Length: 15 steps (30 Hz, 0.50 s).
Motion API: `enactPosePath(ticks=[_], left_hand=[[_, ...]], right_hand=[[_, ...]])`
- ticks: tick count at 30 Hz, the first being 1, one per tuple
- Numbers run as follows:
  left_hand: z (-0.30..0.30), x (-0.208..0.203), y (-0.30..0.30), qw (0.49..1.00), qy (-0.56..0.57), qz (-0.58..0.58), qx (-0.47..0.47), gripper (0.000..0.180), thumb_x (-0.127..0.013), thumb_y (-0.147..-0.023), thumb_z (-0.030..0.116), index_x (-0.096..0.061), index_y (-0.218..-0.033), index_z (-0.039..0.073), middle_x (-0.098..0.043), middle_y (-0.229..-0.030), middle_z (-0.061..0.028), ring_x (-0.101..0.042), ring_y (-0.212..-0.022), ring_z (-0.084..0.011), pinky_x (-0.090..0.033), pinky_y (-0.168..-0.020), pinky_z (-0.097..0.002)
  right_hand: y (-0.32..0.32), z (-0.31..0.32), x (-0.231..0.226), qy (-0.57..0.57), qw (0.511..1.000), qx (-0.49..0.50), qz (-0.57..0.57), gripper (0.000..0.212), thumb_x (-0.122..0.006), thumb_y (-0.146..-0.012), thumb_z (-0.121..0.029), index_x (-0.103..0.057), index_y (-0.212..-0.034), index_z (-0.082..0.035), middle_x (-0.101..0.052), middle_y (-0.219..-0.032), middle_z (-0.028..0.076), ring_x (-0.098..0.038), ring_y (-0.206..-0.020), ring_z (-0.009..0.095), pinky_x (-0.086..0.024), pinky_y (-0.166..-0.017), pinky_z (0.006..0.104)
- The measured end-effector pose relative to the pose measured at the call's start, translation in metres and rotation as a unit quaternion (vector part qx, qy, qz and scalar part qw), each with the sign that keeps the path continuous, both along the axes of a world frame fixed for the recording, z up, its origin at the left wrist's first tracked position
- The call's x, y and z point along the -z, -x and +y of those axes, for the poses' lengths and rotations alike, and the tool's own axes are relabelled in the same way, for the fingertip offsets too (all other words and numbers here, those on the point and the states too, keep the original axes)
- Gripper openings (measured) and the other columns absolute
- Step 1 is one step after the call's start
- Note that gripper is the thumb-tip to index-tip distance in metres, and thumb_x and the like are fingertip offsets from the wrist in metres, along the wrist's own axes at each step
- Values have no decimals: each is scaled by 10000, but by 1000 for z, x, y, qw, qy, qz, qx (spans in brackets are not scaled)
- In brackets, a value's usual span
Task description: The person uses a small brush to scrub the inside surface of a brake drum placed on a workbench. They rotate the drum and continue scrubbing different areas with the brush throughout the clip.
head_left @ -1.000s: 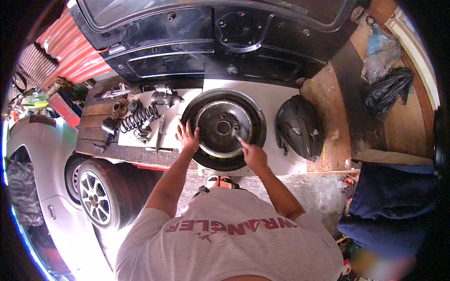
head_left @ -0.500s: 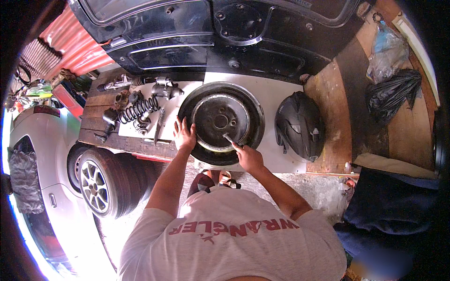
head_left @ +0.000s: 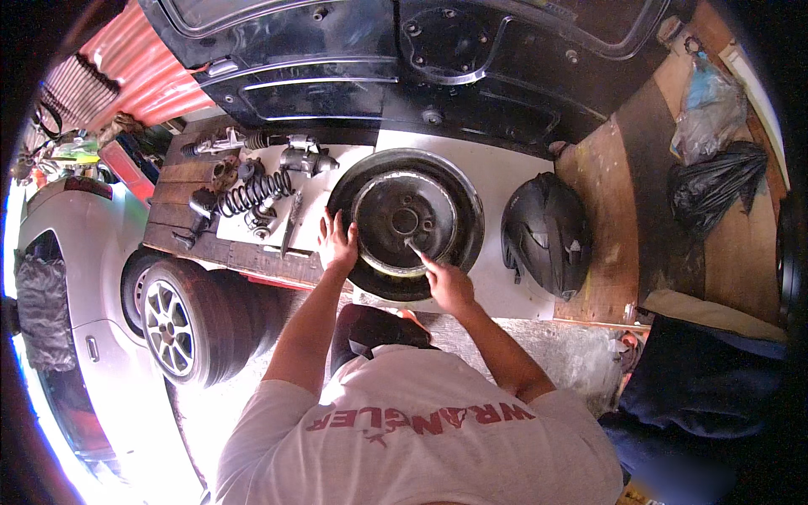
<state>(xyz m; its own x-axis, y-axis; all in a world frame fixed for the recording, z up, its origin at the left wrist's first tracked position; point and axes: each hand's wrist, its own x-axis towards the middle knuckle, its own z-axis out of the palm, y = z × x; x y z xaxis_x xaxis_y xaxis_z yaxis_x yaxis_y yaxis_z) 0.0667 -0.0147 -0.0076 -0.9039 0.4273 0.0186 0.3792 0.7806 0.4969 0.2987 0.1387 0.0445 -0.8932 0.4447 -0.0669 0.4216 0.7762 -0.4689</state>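
Observation:
A dark steel wheel rim [head_left: 379, 210] lies flat on a white board, with a round centre hole and smaller holes about it. My left hand [head_left: 338, 244] rests on the rim's left edge, its fingers spread. From the near right side my right hand [head_left: 452, 286] reaches over the rim, closed around a slim metal tool [head_left: 417, 251]. The tool's tip is at the rim's inner face, just below the centre hole. Its handle is hidden in my fingers, so its exact kind does not show.
Left of the rim lie a coil spring shock absorber [head_left: 257, 195], a starter-like motor [head_left: 307, 160] and a long narrow blade-like tool [head_left: 291, 223]. A black rounded bag or helmet [head_left: 547, 236] sits at right. Behind stands a black car panel [head_left: 311, 97]; tyres [head_left: 181, 324] stand lower left.
The whole view has shifted slightly, so the bench things appear a little farther right. Both hands keep their places on the rim. My dark-clothed leg shows more below the bench edge.

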Motion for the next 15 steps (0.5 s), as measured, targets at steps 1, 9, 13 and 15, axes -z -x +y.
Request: enactPosePath(ticks=[1,9,13,15], left_hand=[[-1,3,0,1000,-3,0,0,617,-418,-956,492,-370,-1438,109,-148,-1575,-141,-206,-1416,-356,-215,-1117,-542],[1,1,1,1000,-9,-9,0,615,-414,-956,498,-374,-1439,120,-138,-1580,-128,-204,-1416,-352,-219,-1117,-542],[4,-1,4,1000,-13,-6,-1,617,-412,-957,494,-381,-1433,104,-149,-1577,-135,-210,-1412,-354,-224,-1117,-534],[0,1,2,1000,-20,-3,-1,620,-411,-958,493,-382,-1431,93,-153,-1574,-145,-215,-1408,-360,-224,-1117,-535]], right_hand=[[-1,-7,1,-1,1000,9,3,432,-565,-906,-218,-535,-1336,-255,-658,-835,179,-659,-726,344,-531,-665,473],[19,24,-2,-4,996,74,43,436,-563,-903,-200,-535,-1334,-255,-652,-836,185,-650,-737,358,-517,-675,473],[28,25,-2,-13,997,79,15,423,-567,-900,-198,-550,-1319,-255,-650,-822,190,-642,-730,369,-508,-656,484],[20,17,-2,-16,998,53,4,437,-559,-902,-209,-534,-1335,-264,-644,-775,188,-648,-706,364,-515,-650,495]])
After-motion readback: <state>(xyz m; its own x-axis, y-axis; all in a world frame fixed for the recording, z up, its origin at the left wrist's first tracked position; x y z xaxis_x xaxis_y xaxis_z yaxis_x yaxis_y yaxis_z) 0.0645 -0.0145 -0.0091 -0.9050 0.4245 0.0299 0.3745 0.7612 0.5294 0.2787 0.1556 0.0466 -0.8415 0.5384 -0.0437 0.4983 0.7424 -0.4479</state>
